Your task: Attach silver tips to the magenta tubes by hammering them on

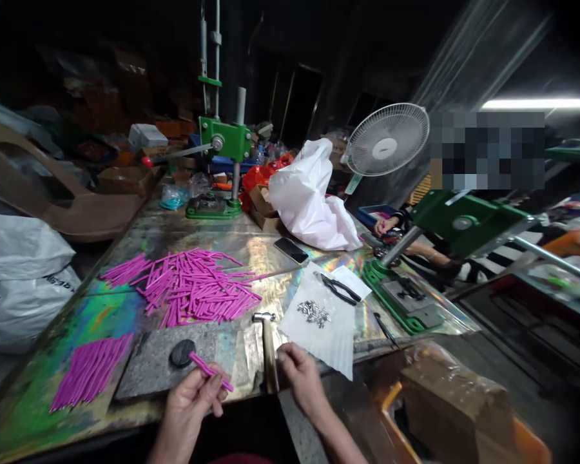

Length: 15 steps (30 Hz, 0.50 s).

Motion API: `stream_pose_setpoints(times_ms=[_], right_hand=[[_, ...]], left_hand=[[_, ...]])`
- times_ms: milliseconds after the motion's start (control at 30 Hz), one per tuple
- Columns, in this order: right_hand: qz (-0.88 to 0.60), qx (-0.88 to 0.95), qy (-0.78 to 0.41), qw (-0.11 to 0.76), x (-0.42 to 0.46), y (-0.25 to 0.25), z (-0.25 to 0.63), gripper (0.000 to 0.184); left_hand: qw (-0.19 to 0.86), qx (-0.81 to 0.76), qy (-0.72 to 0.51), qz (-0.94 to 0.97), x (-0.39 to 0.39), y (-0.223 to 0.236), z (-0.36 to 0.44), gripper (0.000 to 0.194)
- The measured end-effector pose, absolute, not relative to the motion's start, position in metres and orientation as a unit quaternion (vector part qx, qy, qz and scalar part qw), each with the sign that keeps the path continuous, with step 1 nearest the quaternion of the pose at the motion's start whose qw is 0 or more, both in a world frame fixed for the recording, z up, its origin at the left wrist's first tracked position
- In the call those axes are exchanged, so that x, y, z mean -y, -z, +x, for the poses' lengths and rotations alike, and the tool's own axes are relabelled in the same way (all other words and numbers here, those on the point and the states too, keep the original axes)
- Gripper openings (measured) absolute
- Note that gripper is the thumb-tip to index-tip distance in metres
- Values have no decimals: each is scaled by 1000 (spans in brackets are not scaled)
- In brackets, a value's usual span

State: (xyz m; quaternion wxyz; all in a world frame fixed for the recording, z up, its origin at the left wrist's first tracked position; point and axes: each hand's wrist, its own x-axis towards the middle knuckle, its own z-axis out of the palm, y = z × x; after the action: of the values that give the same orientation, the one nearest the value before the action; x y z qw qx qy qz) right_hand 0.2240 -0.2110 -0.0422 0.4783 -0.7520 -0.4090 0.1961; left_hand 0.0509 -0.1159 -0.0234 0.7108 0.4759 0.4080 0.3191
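My left hand (193, 393) pinches a thin magenta stick (201, 363). The stick's far end is at the edge of a round black puck (182, 354), which sits on a grey stone slab (147, 364). To the right of the slab lies a hammer (269, 351), its metal head pointing away from me. My right hand (299, 374) is just right of the hammer's handle, fingers curled together; whatever is in them, if anything, is too small to make out. Several small silvery metal pieces (314, 313) and black-handled pliers (339, 289) lie on a white sheet (336, 335).
A large heap of magenta sticks (198, 287) and a neat row of them (91, 370) cover the left side. Green hand presses stand at the back (225, 138) and right (464, 222). Also around are a phone (290, 250), a white bag (314, 200), a fan (385, 142) and a co-worker's hand (385, 225).
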Motion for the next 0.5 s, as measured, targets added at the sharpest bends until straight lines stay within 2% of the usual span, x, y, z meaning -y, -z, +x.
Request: stream_pose_setpoints(times_ms=[100,233,333,500], right_hand=[[-830,378,-115,393,214,51,279,24],[-870,405,-69,273,210,60,326,18],[-881,426,-52,199,205,66,336,13],[-883,451,-47,125,208,72,334,16]], left_hand=[[710,-408,-315,480,114,23,50,35],[710,-402,-309,489,118,24,52,34],[703,-410,-303,495,121,22,53,33],[695,-425,-288,504,120,20,51,35]])
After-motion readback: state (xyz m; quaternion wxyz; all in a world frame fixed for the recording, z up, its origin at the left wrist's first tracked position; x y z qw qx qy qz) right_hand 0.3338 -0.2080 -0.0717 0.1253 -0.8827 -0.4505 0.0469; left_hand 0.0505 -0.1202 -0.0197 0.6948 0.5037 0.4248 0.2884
